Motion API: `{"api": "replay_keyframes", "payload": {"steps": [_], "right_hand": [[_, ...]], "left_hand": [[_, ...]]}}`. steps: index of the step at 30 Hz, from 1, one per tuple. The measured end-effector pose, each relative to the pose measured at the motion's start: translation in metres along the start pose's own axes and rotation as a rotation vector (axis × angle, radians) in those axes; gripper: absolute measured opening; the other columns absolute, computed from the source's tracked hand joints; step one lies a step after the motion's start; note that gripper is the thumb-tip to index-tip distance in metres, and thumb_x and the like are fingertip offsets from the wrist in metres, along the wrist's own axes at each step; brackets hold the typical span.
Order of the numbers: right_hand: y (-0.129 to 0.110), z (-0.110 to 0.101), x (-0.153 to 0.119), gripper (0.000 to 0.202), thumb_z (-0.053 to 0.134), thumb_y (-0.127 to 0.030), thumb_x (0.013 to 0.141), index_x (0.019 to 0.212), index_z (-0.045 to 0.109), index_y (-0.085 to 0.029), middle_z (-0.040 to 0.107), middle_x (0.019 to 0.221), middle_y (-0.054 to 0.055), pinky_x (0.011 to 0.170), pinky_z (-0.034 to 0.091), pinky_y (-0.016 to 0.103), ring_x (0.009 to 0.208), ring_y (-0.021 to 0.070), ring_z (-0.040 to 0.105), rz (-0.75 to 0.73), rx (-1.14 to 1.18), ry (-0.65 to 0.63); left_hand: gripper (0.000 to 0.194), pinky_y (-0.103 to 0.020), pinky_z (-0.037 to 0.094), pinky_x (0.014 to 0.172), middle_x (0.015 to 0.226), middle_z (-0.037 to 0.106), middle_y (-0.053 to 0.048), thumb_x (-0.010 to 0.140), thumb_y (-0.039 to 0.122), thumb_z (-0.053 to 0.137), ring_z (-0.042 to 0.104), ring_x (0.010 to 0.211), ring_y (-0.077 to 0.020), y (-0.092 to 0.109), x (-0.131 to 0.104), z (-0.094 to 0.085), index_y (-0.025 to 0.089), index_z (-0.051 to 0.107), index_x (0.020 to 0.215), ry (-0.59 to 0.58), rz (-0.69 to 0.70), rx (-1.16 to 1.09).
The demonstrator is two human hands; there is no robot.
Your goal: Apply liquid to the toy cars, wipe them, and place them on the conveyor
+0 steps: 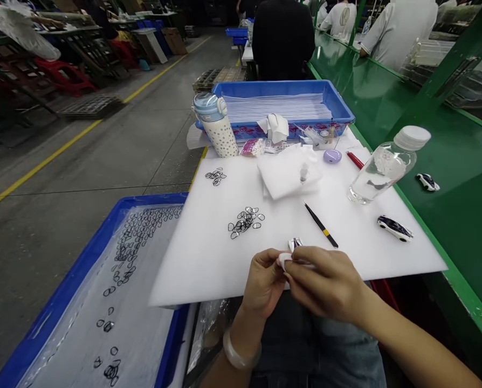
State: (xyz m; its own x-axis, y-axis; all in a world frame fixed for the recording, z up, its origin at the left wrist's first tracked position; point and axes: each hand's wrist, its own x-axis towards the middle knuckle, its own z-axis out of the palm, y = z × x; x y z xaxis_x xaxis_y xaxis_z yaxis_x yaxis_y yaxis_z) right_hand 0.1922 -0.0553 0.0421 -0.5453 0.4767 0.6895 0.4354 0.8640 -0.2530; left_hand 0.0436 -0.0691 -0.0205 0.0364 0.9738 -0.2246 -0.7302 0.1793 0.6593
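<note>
My left hand [265, 283] and my right hand [330, 280] meet at the near edge of the white board [200, 269]. Both pinch a small white cloth [284, 260] between their fingertips. Just beyond them lies a small white and dark piece [295, 244], partly hidden by my right hand. Black tweezers [321, 225] with a yellow band lie past my right hand. Small black rings form one pile [245, 222] left of centre and a smaller pile [215, 175] farther back. A toy-like car [394, 228] rests at the right.
A blue tray [79, 264] with many black rings stands at the left. Behind the board are a dotted bottle [220, 129], folded white cloths [291, 171] and a blue bin [342, 108]. A clear bottle [380, 170] stands at the right, near the green ledge [455, 215]. People sit beyond.
</note>
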Motion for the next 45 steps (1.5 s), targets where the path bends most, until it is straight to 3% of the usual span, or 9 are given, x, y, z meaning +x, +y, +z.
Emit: {"api": "replay_keyframes", "payload": {"steps": [2, 4, 8, 12, 17, 22, 27, 34, 45], "right_hand": [[0.001, -0.008, -0.005, 0.016, 0.054, -0.017, 0.094, 0.093, 0.070, -0.013, 0.067, 0.092, 0.010, 0.052, 0.049, 0.025, 0.061, 0.0113, 0.060, 0.045, 0.036, -0.076], [0.006, -0.022, -0.013, 0.014, 0.058, -0.016, 0.092, 0.094, 0.071, -0.016, 0.068, 0.095, 0.008, 0.050, 0.046, 0.023, 0.056, 0.0088, 0.057, 0.189, 0.078, -0.087], [0.022, -0.035, -0.033, 0.012, 0.062, -0.017, 0.092, 0.090, 0.074, -0.021, 0.071, 0.082, 0.003, 0.059, 0.050, 0.023, 0.067, 0.0132, 0.066, 0.561, 0.212, -0.011], [0.029, -0.008, -0.047, 0.013, 0.063, -0.019, 0.091, 0.089, 0.075, -0.020, 0.072, 0.080, 0.002, 0.063, 0.051, 0.024, 0.071, 0.0137, 0.068, 0.721, 0.260, -0.054], [0.028, 0.017, -0.050, 0.011, 0.064, -0.020, 0.090, 0.090, 0.074, -0.017, 0.070, 0.081, 0.003, 0.064, 0.050, 0.025, 0.072, 0.0145, 0.067, 0.721, 0.256, -0.055], [0.028, 0.016, -0.051, 0.008, 0.066, -0.019, 0.087, 0.089, 0.073, -0.017, 0.069, 0.081, 0.002, 0.060, 0.047, 0.024, 0.070, 0.0137, 0.066, 0.724, 0.246, -0.103], [0.028, 0.016, -0.052, 0.009, 0.067, -0.020, 0.088, 0.092, 0.074, -0.017, 0.069, 0.083, 0.002, 0.060, 0.048, 0.024, 0.072, 0.0136, 0.066, 0.736, 0.251, -0.125], [0.030, 0.019, -0.051, 0.009, 0.065, -0.019, 0.088, 0.091, 0.073, -0.017, 0.069, 0.081, 0.002, 0.060, 0.047, 0.025, 0.070, 0.0135, 0.065, 0.727, 0.242, -0.114], [0.028, 0.017, -0.050, 0.008, 0.065, -0.021, 0.088, 0.088, 0.072, -0.018, 0.068, 0.079, 0.002, 0.057, 0.046, 0.025, 0.063, 0.0121, 0.060, 0.744, 0.221, -0.123]], "left_hand": [[0.027, -0.014, 0.056, 0.055, 0.063, 0.074, -0.001, 0.053, 0.037, 0.096, 0.067, 0.055, -0.0089, 0.001, -0.001, -0.002, 0.021, 0.078, 0.066, -0.028, 0.021, 0.030], [0.027, -0.017, 0.058, 0.059, 0.067, 0.076, -0.002, 0.058, 0.040, 0.093, 0.069, 0.058, -0.0112, 0.003, -0.003, -0.006, 0.021, 0.080, 0.071, -0.055, 0.074, 0.113], [0.015, -0.025, 0.062, 0.070, 0.079, 0.078, -0.004, 0.073, 0.030, 0.085, 0.074, 0.072, -0.0167, 0.005, -0.010, -0.016, 0.022, 0.080, 0.085, 0.003, 0.376, 0.585], [0.013, -0.026, 0.060, 0.075, 0.087, 0.077, -0.004, 0.081, 0.013, 0.075, 0.072, 0.079, -0.0160, -0.001, -0.014, -0.013, 0.019, 0.077, 0.093, 0.041, 0.738, 1.200], [0.016, -0.026, 0.058, 0.073, 0.085, 0.071, -0.004, 0.085, 0.010, 0.070, 0.068, 0.078, -0.0154, -0.013, -0.013, -0.006, 0.017, 0.073, 0.099, -0.037, 0.936, 1.445], [0.016, -0.024, 0.056, 0.073, 0.085, 0.067, -0.003, 0.084, 0.012, 0.072, 0.066, 0.078, -0.0139, -0.015, -0.013, -0.008, 0.016, 0.072, 0.100, -0.066, 0.938, 1.502], [0.019, -0.026, 0.058, 0.078, 0.091, 0.066, -0.004, 0.083, 0.014, 0.074, 0.067, 0.084, -0.0146, -0.010, -0.011, -0.005, 0.016, 0.072, 0.102, -0.018, 0.834, 1.486], [0.029, -0.038, 0.055, 0.101, 0.123, 0.069, -0.009, 0.084, 0.018, 0.071, 0.066, 0.113, -0.0220, -0.003, -0.011, -0.008, 0.018, 0.070, 0.113, 0.003, 0.669, 1.494], [0.029, -0.045, 0.056, 0.101, 0.122, 0.070, -0.008, 0.083, 0.019, 0.072, 0.067, 0.112, -0.0241, 0.000, -0.010, -0.007, 0.021, 0.070, 0.112, 0.008, 0.591, 1.462]]}}
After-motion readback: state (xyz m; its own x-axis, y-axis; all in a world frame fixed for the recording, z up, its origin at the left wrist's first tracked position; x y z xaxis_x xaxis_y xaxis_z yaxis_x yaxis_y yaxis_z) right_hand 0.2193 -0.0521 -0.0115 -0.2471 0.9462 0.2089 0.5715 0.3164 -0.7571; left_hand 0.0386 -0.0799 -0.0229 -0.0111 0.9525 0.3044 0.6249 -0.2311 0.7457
